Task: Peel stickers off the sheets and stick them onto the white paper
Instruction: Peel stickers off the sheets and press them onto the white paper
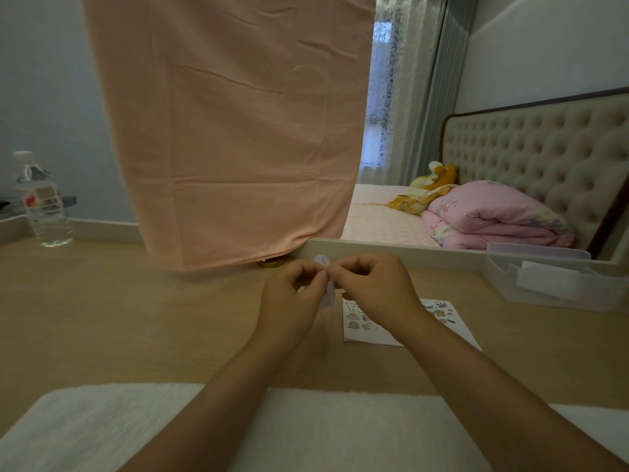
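Head view: L hand (pixel 289 299) & R hand (pixel 374 289) meet fingertip to fingertip above worktop (pixel 136 318), both pinching 1 small pale sticker sheet (pixel 327 299); white paper (pixel 360 330) w/ stickers lies flat under R wrist; water bottle (pixel 46 209) far L.

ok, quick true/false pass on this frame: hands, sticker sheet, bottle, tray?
1. The left hand and right hand both pinch a small pale sheet. True.
2. The water bottle stands at the right end of the desk. False: it stands at the far left.
3. The cartoon sticker sheet lies flat on the desk, partly under the right wrist. True.
4. The clear plastic tray is stacked on the cartoon sticker sheet. False: it sits apart, at the desk's right edge.
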{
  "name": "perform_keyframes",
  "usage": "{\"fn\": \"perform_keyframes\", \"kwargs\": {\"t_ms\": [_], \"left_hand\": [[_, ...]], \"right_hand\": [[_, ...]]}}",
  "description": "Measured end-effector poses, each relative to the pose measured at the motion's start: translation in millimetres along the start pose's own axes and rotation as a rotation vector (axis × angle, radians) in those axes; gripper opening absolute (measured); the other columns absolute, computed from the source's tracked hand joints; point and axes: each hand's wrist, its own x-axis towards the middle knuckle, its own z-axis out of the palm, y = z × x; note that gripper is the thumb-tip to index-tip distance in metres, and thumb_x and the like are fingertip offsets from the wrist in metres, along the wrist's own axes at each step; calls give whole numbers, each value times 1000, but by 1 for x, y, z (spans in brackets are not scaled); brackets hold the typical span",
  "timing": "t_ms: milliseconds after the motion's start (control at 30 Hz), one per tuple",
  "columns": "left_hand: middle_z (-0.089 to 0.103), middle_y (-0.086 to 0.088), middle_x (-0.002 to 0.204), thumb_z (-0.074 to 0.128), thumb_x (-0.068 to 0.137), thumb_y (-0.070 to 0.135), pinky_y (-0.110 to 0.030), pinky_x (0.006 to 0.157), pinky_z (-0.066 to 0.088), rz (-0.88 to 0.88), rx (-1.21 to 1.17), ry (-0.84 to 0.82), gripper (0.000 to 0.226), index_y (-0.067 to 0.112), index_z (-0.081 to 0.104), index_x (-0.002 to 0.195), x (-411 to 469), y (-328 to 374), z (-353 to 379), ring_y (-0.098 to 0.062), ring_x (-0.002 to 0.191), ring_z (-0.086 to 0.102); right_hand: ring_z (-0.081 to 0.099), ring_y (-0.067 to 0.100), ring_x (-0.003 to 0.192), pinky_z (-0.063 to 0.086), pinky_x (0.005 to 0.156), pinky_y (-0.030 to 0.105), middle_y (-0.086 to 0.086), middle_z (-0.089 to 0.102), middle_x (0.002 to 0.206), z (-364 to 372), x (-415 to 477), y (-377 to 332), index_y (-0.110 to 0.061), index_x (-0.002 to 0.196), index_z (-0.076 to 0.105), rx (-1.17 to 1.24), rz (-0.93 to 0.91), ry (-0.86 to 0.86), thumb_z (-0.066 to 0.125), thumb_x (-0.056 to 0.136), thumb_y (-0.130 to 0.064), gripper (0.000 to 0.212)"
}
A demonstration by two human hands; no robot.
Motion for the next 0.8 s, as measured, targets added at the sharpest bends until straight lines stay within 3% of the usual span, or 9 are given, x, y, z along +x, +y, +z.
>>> {"fn": "perform_keyframes", "kwargs": {"t_ms": [167, 267, 367, 500, 600, 700, 800], "left_hand": [[73, 1, 85, 66, 92, 11, -51, 86, 58, -23, -7, 17, 11, 16, 75, 88, 0, 2, 1, -21, 90, 70], [73, -1, 86, 65, 93, 10, -49, 86, 59, -64, -47, 18, 10, 12, 74, 89, -1, 5, 1, -21, 88, 71], [73, -3, 87, 64, 93, 8, -39, 82, 62, -103, -105, 16, 9, 8, 72, 88, -1, 7, 1, -21, 89, 71], [72, -6, 90, 60, 94, 7, -25, 70, 59, -176, -121, -2, 12, 8, 68, 85, -1, 8, 0, -21, 88, 71], [70, -8, 90, 57, 96, 8, -22, 63, 57, -202, -81, -14, 13, 5, 64, 85, -2, 9, -1, -18, 85, 71], [71, -9, 88, 56, 97, 10, -35, 68, 63, -183, -54, -14, 14, 3, 62, 88, 0, 9, -2, -21, 85, 71], [73, -7, 88, 55, 99, 11, -33, 66, 62, -176, -84, -28, 13, 4, 63, 92, 2, 12, -3, -18, 82, 73]], "right_hand": [[74, 11, 76, 63, 76, 40, -5, 76, 75, -2, 0, -1, -22, 79, 79, 13, 31, 11, 71, 91, -20, 15], [74, 12, 73, 62, 66, 34, -3, 75, 74, -2, 0, -3, -18, 77, 77, 49, 89, 9, 69, 92, -17, 17], [72, 15, 69, 56, 56, 28, 6, 76, 78, -2, 0, -4, -11, 81, 77, 109, 174, -1, 67, 91, -16, 15], [69, 17, 65, 58, 57, 32, 12, 75, 80, -2, 0, -3, -7, 81, 76, 118, 223, -33, 66, 90, -14, 16], [69, 14, 65, 58, 59, 31, 6, 75, 79, -4, 0, -3, -11, 81, 76, 46, 175, -70, 64, 93, -17, 17], [71, 12, 68, 56, 59, 27, 0, 75, 79, -10, 1, -5, -19, 86, 76, -27, 65, -101, 67, 94, -23, 13], [70, 11, 68, 51, 55, 21, -3, 74, 78, -14, 2, -8, -25, 91, 75, -31, -34, -106, 69, 94, -24, 6]]}}
